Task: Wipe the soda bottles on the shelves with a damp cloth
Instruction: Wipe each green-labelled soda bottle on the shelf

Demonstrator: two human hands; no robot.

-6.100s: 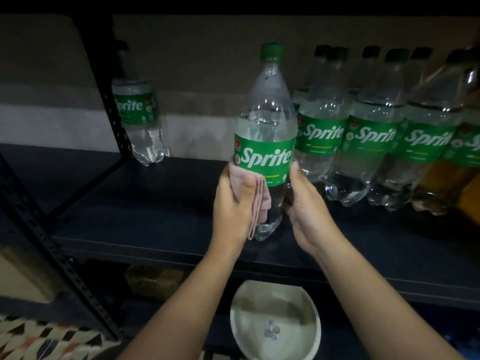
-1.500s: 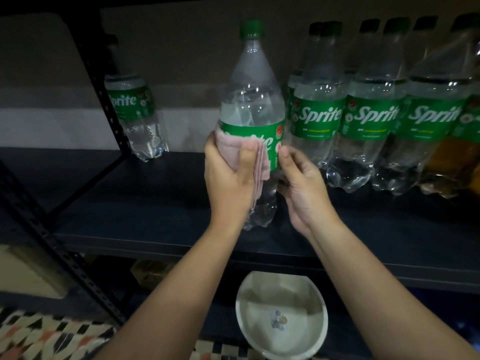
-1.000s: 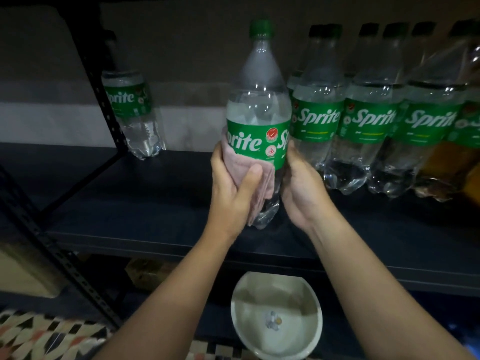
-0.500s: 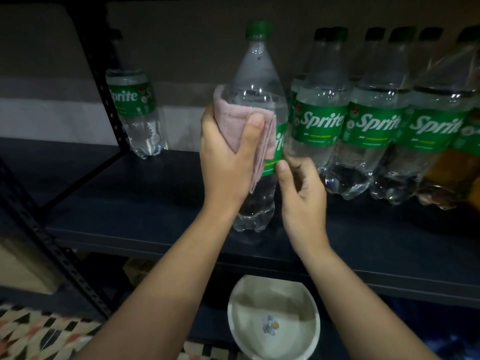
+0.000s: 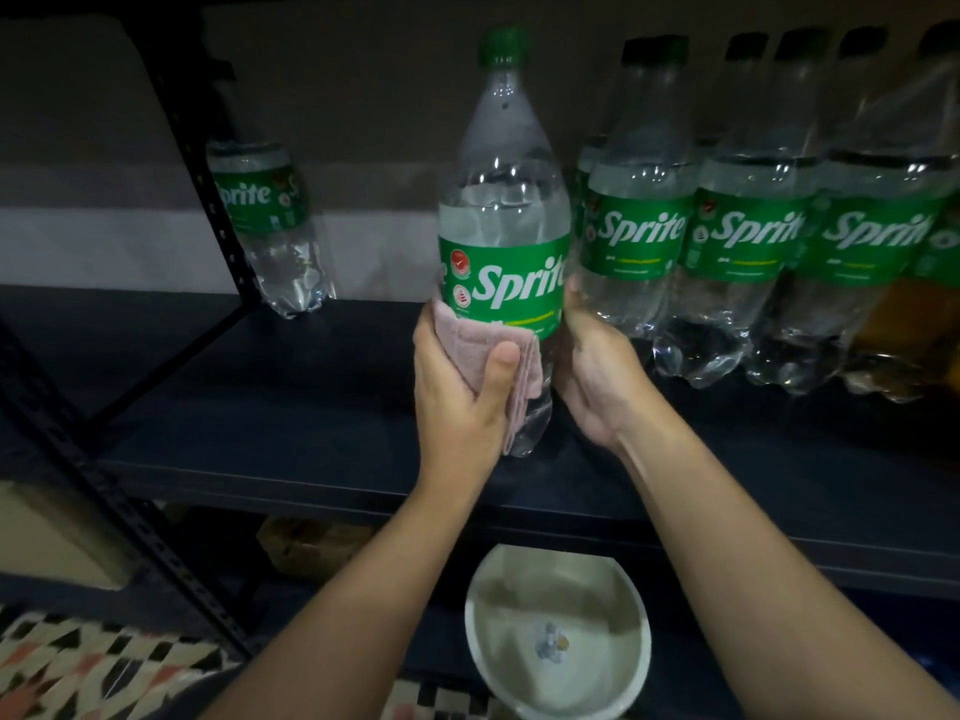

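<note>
A clear Sprite bottle with a green cap and green label stands upright near the front of the dark shelf. My left hand grips a folded pink cloth and presses it against the bottle's lower left side, just under the label. On the bottle's lower right side, my right hand holds it with fingers curled round the back. A row of several more Sprite bottles stands to the right. A single Sprite bottle stands far left by the wall.
An orange soda bottle sits at the far right of the row. A black perforated shelf post and diagonal brace rise at the left. Below the shelf lies a white bowl with water. Patterned floor tiles show bottom left.
My left hand slid the cloth down from the bottle's shoulder to below the label. The bottle turned, so the Sprite logo now faces me. My right hand shifted lower round the base.
</note>
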